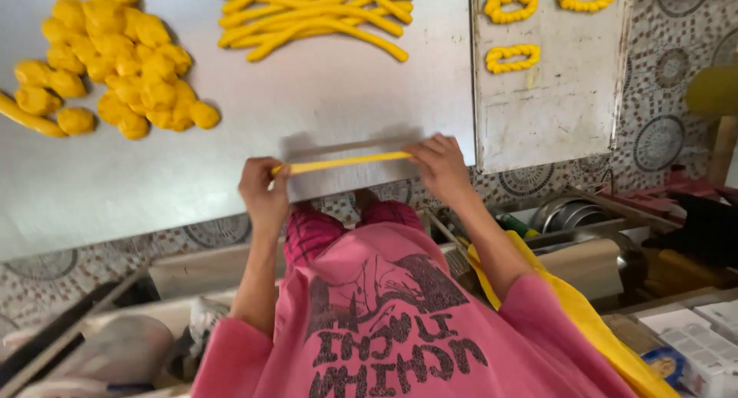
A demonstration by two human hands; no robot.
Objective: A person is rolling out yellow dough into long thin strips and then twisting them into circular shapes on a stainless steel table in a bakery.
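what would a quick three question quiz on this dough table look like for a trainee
1. True or false: the left hand and the right hand each hold an end of the dough strip.
2. The dough balls lie: A) on the floor B) at the left of the metal table C) in a bowl.
3. How many twisted rings sit on the white board?
Key: 1 true; 2 B; 3 three.
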